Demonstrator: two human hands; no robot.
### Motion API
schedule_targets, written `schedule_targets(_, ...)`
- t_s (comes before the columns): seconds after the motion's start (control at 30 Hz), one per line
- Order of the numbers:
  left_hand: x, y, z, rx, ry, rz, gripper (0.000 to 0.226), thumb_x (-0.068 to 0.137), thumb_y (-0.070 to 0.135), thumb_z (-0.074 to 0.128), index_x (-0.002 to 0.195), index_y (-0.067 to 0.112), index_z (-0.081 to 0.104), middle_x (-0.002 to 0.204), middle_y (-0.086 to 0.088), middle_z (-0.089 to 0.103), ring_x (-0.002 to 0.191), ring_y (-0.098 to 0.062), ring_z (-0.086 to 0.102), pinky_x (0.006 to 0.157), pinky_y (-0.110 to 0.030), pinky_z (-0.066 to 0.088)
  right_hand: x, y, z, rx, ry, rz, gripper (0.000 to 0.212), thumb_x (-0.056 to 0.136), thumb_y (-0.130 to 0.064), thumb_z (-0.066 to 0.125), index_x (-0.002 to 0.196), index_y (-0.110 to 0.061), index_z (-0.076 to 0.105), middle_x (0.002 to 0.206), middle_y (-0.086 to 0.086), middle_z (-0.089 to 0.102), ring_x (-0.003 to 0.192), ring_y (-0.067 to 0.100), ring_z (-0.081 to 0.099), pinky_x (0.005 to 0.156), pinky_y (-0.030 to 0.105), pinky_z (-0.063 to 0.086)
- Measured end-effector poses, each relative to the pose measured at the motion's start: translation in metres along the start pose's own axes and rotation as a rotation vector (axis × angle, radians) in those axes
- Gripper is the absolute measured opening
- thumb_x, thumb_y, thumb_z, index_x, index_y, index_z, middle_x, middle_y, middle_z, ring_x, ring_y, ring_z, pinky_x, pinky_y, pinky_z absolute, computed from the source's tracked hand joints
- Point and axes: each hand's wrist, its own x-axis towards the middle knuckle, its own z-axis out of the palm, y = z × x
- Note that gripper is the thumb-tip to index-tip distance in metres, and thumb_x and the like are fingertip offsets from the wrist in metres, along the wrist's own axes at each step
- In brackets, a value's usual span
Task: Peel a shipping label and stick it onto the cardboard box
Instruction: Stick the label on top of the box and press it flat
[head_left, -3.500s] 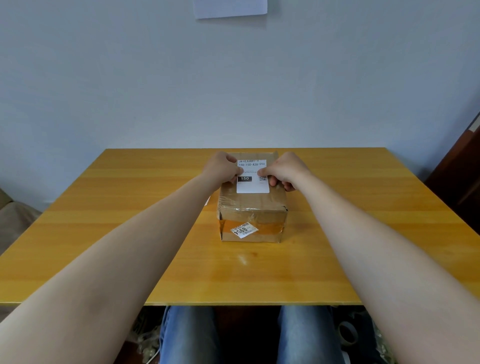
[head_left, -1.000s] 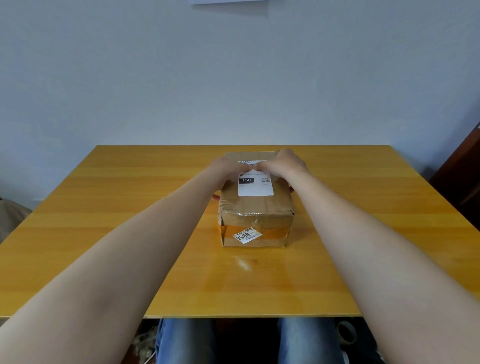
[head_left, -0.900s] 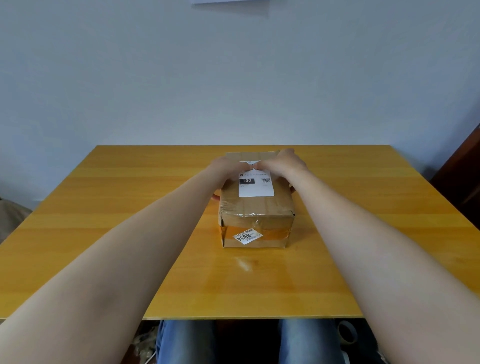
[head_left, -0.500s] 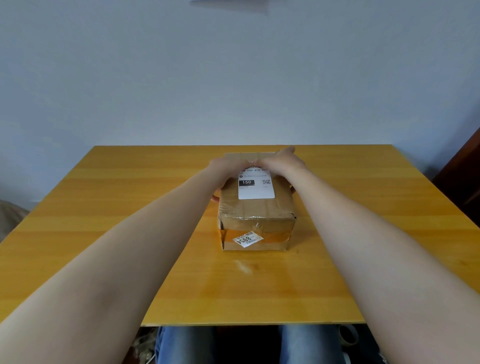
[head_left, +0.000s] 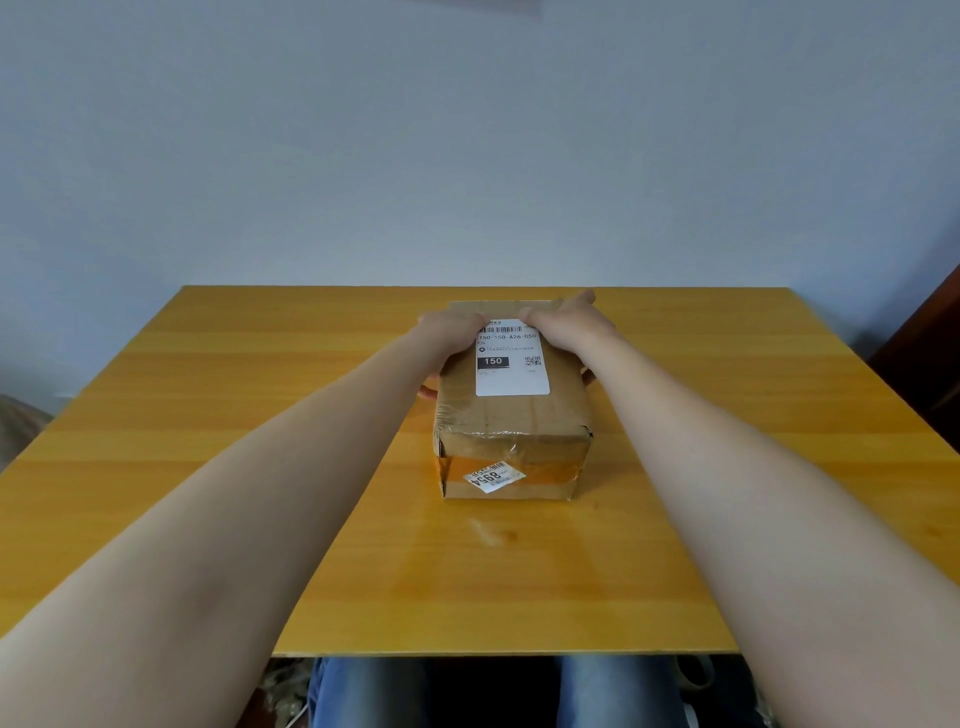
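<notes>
A brown taped cardboard box (head_left: 511, 431) stands in the middle of the yellow table. A white shipping label (head_left: 512, 366) with a barcode and a black "150" block lies flat on the box's top. My left hand (head_left: 448, 333) rests palm down on the top's far left, fingertips at the label's far left corner and thumb down the box's left side. My right hand (head_left: 567, 325) lies the same way on the far right, fingertips at the label's far right corner. Neither hand holds anything.
An old small sticker (head_left: 493, 477) sits on orange tape across the box's front face. The wooden table (head_left: 208, 415) reaches to a pale wall. My knees in jeans show under the near edge, and a dark cabinet (head_left: 930, 353) stands at the right.
The label, pinched by both hands 3.5 s ago, now lies flat on the box. My fingers have slid outward to its far corners, uncovering the barcode.
</notes>
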Motion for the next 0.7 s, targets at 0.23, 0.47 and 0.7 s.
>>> schedule_targets(0.23, 0.001, -0.006, -0.002, -0.051, -0.012, 0.03, 0.048, 0.098, 0.059, 0.049, 0.119, 0.018, 0.064, 0.095, -0.004, 0.069, 0.077, -0.024, 0.061, 0.057, -0.042, 0.05, 0.005, 0.006, 0.0, 0.011, 0.023, -0.009, 0.082, 0.098, -0.054, 0.056, 0.157, -0.012, 0.018, 0.134, 0.014, 0.06, 0.108, 0.042, 0.066, 0.052, 0.043, 0.054)
schedule_targets(0.47, -0.007, -0.008, -0.001, -0.048, -0.032, 0.043, 0.064, 0.092, 0.073, 0.046, 0.126, 0.02, 0.057, 0.106, -0.006, 0.065, 0.096, -0.033, 0.062, 0.054, -0.043, 0.047, -0.002, 0.004, 0.001, 0.049, -0.006, 0.005, 0.085, 0.088, -0.057, 0.056, 0.154, -0.017, 0.02, 0.135, 0.009, 0.06, 0.112, 0.038, 0.064, 0.06, 0.047, 0.06)
schedule_targets(0.7, -0.017, -0.01, 0.001, 0.061, -0.043, 0.084, 0.068, 0.087, 0.074, 0.059, 0.123, 0.016, 0.059, 0.095, -0.006, 0.065, 0.079, -0.029, 0.06, 0.049, -0.041, 0.047, -0.008, 0.001, 0.005, 0.032, -0.009, -0.006, 0.105, 0.082, -0.065, 0.072, 0.156, -0.009, 0.024, 0.146, 0.013, 0.055, 0.127, 0.038, 0.06, 0.073, 0.046, 0.053)
